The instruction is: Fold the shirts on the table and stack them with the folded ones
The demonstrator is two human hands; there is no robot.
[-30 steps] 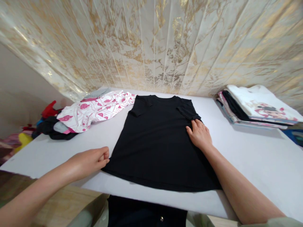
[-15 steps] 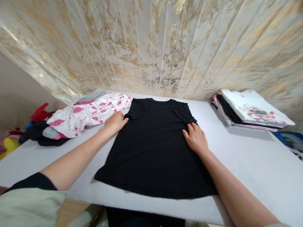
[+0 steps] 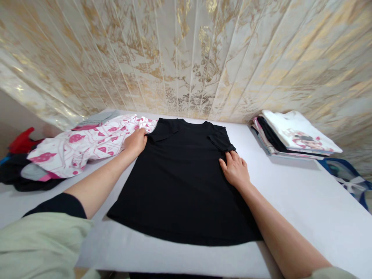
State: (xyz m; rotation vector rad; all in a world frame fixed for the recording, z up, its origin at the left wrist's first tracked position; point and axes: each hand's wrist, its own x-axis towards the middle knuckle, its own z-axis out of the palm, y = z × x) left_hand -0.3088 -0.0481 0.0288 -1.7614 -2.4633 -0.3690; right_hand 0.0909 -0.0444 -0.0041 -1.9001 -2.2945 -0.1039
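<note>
A black T-shirt (image 3: pixel 183 186) lies spread flat on the white table (image 3: pixel 293 197), its neckline at the far side and its hem toward me. My left hand (image 3: pixel 136 142) is closed at the edge of the left sleeve, with the cloth pinched in its fingers; the fingertips are partly hidden. On the right edge of the shirt, just below the right sleeve, my right hand (image 3: pixel 236 169) rests palm down with its fingers stretched out. That right sleeve lies folded inward over the shirt's body.
A loose heap with a white and pink printed garment (image 3: pixel 87 143) lies at the left, close to my left hand. Folded clothes (image 3: pixel 299 133) form a stack at the back right. Beyond the right edge sits a blue-trimmed item (image 3: pixel 345 174). A patterned curtain (image 3: pixel 188 58) hangs behind the table.
My left hand has moved up along the shirt's side to the sleeve, which is now drawn outward. My right hand stays in place on the shirt. The view has shifted slightly right.
</note>
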